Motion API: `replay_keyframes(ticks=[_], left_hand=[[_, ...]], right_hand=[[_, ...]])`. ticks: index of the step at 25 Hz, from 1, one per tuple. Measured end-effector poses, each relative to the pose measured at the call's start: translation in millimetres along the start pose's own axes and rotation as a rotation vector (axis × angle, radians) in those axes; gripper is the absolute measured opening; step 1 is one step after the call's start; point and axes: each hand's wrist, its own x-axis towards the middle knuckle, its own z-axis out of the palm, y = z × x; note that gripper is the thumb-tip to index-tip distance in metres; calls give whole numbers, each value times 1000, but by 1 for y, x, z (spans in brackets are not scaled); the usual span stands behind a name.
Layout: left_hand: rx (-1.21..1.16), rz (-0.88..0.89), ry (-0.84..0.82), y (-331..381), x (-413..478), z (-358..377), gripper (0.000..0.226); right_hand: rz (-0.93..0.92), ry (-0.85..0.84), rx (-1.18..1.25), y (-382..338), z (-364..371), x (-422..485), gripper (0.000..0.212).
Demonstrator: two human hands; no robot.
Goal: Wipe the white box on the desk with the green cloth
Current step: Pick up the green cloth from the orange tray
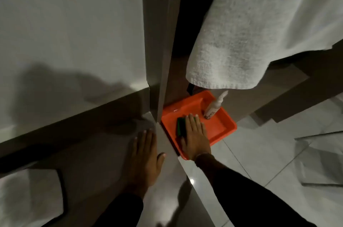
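Observation:
A folded green cloth (180, 127) lies in an orange tray (220, 128) on the tiled floor, beside the edge of the brown desk (92, 160). My right hand (196, 139) lies flat on the cloth with straight fingers and covers most of it; no grip shows. My left hand (144, 160) rests palm down on the desk top near its right edge, holding nothing. A white flat-topped thing (27, 199) with a dark edge sits at the desk's near left corner; I cannot tell whether it is the box.
A white bottle (213, 108) with a nozzle stands at the back of the tray. A white towel (250, 32) hangs above the tray on the right. A pale wall (65, 22) and a vertical brown panel (163, 59) stand behind the desk. Glossy floor tiles (278, 152) spread to the right.

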Motion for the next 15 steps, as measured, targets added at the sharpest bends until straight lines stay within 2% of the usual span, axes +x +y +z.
replay_keyframes(ticks=[3,5,7,9,15], left_hand=[[-46,-57,6,-4,15,19,85],[-44,-39,56,-9,16,33,86],[-48,-35,55,-9,15,37,86],[-27,-26,68,-9,16,39,86],[-49,-132,10,-14,-34,-3,86]], right_hand=[[-10,-146,-64,9,16,32,99],[-9,-206,-94,10,27,41,91],[12,-190,-99,8,36,40,71],[8,-173,-90,8,32,43,60],[-36,-74,-55,-3,-11,16,59]])
